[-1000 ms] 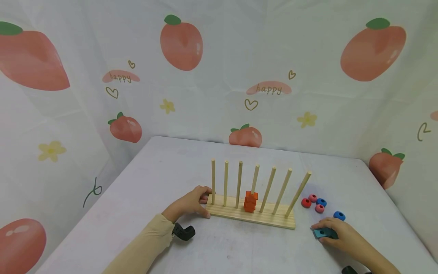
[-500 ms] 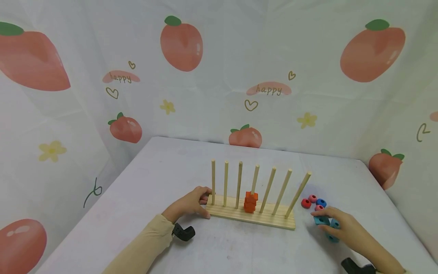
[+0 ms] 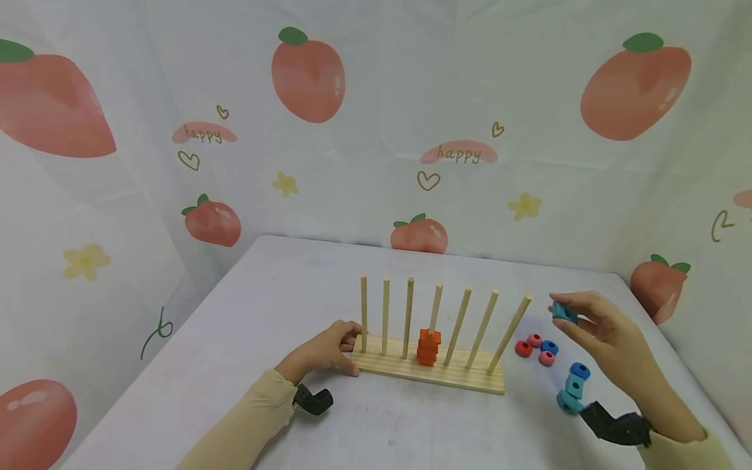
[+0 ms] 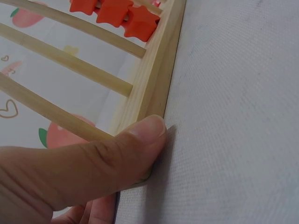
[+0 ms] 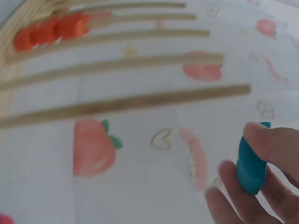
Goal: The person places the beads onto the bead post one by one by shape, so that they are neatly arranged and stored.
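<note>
A wooden peg rack [image 3: 470,377] with a row of upright dowels stands on the table. Several orange star-shaped beads [image 3: 428,347] are stacked on its middle dowel. My left hand [image 3: 317,352] grips the rack's left end, its thumb on the front edge in the left wrist view. Raised to the right of the rightmost dowel [image 3: 510,335], my right hand [image 3: 613,343] pinches a teal bead [image 3: 563,311] between thumb and fingers. From the right wrist, that teal bead [image 5: 251,165] appears edge-on, a short way from the dowel tips.
On the table right of the rack lie a red bead [image 3: 523,348], two pink beads, one of them [image 3: 546,358] in front, and a blue bead [image 3: 549,347]. Nearer me are another blue bead [image 3: 579,370] and two teal beads [image 3: 574,386]. A peach-printed cloth hangs behind.
My right hand has lifted the teal bead off the table area, up and away toward the rightmost dowel's top height, uncovering the blue and teal beads. My left hand stays on the rack.
</note>
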`<state>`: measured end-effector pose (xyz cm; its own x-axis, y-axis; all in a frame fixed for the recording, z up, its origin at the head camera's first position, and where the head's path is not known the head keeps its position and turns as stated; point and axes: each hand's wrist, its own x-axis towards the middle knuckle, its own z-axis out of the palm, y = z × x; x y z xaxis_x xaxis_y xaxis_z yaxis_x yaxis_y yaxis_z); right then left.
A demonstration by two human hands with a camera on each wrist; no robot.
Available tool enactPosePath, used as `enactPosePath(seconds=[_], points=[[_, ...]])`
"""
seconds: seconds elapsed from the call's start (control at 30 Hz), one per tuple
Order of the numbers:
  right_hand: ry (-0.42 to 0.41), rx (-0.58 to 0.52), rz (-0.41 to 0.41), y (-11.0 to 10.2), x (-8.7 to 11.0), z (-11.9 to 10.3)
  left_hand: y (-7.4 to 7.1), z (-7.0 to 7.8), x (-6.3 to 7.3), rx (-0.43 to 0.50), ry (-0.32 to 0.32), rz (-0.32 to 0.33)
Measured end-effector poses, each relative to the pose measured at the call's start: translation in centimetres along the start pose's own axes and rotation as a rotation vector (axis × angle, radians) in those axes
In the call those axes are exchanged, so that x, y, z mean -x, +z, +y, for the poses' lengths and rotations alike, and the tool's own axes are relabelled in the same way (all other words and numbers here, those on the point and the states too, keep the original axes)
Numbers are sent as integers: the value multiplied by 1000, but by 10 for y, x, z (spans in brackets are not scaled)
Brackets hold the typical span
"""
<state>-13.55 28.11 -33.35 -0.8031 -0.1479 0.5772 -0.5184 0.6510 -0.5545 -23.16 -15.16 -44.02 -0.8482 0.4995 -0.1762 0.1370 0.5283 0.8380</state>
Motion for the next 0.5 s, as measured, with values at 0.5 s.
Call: enactPosePath(seconds=[0.5], points=[[-216,-758,203,19,-26,-46,0,-2,0,9,-3,-7]])
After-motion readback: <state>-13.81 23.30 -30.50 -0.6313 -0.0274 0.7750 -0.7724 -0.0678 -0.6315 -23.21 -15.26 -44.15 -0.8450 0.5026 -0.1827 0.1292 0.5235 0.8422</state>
